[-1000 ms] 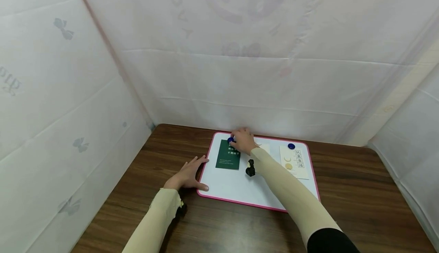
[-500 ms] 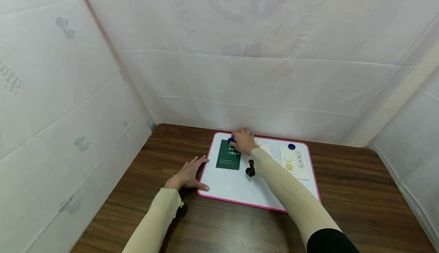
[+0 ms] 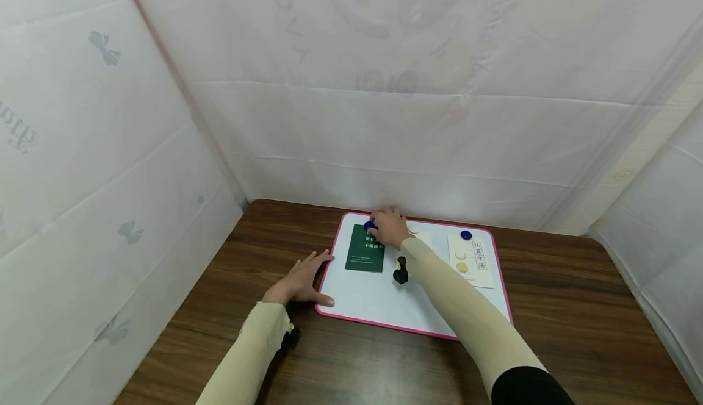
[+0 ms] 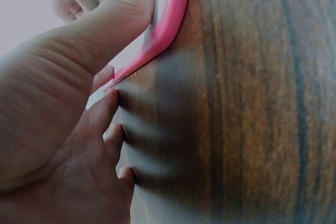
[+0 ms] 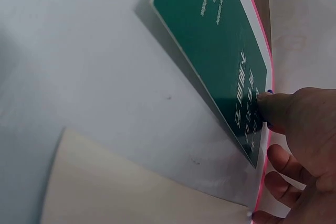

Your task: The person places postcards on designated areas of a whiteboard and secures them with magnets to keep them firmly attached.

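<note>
At the top of a dark green card (image 3: pixel 364 255), my right hand (image 3: pixel 391 228) pinches a round blue magnet (image 3: pixel 368 225) between thumb and forefinger. The card lies on a pink-edged whiteboard (image 3: pixel 357 295). In the right wrist view the green card (image 5: pixel 215 51) is partly raised from the board, and the fingers mostly hide the magnet. My left hand (image 3: pixel 299 283) spreads at the board's left side, with its thumb on the near-left corner. The left wrist view shows the other fingertips (image 4: pixel 126 174) down on the table beside the pink edge.
Another blue magnet (image 3: pixel 466 235) sits at the top of a cream card (image 3: pixel 464 265) on the board's right. A pale card (image 3: pixel 423 238) lies mid-board, partly behind the right hand. White cloth walls (image 3: pixel 351 124) rise behind the wooden table (image 3: pixel 576 307) and at both sides.
</note>
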A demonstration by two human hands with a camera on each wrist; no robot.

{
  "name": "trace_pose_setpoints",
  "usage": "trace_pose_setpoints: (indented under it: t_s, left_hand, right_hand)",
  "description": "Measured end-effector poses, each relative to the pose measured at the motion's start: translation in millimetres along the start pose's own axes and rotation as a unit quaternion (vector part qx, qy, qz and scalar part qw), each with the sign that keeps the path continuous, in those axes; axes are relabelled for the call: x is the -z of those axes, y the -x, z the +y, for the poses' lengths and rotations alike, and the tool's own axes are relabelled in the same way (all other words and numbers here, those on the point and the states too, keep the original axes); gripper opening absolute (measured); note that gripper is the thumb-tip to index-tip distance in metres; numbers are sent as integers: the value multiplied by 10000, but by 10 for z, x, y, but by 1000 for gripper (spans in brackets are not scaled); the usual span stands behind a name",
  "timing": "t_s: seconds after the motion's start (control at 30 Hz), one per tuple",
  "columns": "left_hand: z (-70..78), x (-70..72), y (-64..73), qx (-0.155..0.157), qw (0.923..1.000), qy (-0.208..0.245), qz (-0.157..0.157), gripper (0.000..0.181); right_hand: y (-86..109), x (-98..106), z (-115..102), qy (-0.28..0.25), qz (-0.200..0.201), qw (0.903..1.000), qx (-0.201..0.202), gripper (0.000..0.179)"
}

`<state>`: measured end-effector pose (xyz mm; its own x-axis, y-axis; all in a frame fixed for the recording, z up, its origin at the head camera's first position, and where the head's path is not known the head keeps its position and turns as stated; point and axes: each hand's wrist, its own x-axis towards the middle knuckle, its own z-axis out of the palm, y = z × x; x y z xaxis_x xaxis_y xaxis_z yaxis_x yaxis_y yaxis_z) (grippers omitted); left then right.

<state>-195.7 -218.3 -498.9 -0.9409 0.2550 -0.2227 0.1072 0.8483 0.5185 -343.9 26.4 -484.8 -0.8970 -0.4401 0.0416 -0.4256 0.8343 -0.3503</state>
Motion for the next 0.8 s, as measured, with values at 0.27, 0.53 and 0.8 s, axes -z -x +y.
trace_pose_setpoints:
  t_s: [0.27,0.53,0.8]
  left_hand:
    - [30,29,15,-24,10000,-18,-41,106]
    - [47,45,28,-88,10000,-30,-2,104]
    - [33,42,25,18,10000,29,23,105]
  right_hand:
    - [-16,-24,17,85,17,10000,-42,33]
    - [-1,1,15,8,13,10000,-23,33]
    - [8,16,6,-30,-10,10000,18,36]
